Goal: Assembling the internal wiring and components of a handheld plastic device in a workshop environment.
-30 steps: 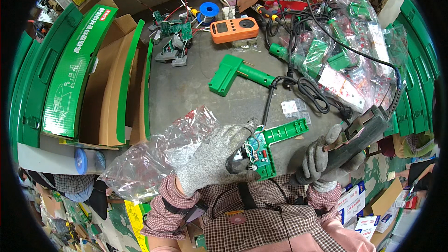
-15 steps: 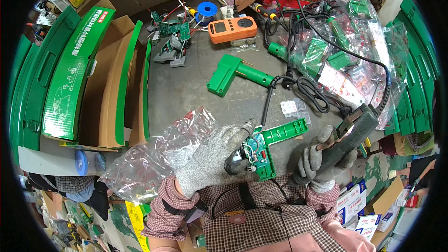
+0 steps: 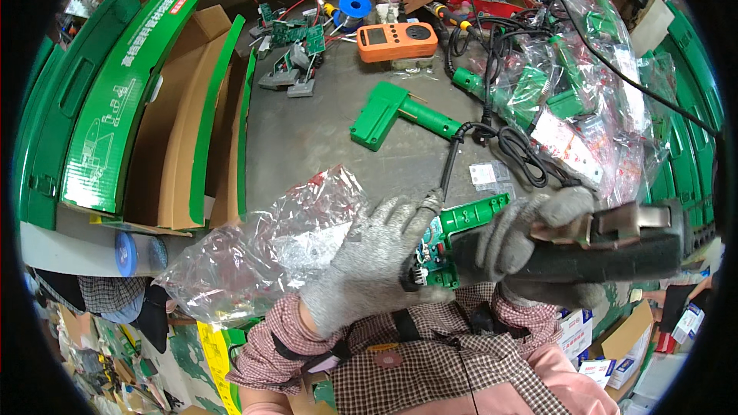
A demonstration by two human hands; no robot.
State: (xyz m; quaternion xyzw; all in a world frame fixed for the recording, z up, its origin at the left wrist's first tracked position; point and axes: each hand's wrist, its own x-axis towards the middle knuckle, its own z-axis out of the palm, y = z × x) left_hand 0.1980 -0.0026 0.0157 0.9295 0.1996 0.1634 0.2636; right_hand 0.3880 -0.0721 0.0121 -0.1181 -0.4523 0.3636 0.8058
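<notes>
My left hand, in a grey knit glove, is closed round the edge of an opened green plastic housing half. Inside it lies a small circuit board with wires and white parts. My right hand, gloved too, grips a thick black corded electric screwdriver with a metal lever along its side. The tool lies almost level, its front end over the housing's right side; its tip cannot be made out. Further off, a closed green gun-shaped tool rests on the table with its cord attached.
A crumpled clear plastic bag lies left of my left hand, beside open green cardboard boxes. At the back are an orange meter, a blue solder spool and loose circuit boards. Bagged green parts and black cords fill the right.
My right hand has swung the screwdriver from a raised slant to nearly level and brought its front end left over the housing. My left hand keeps its hold. The view has shifted slightly.
</notes>
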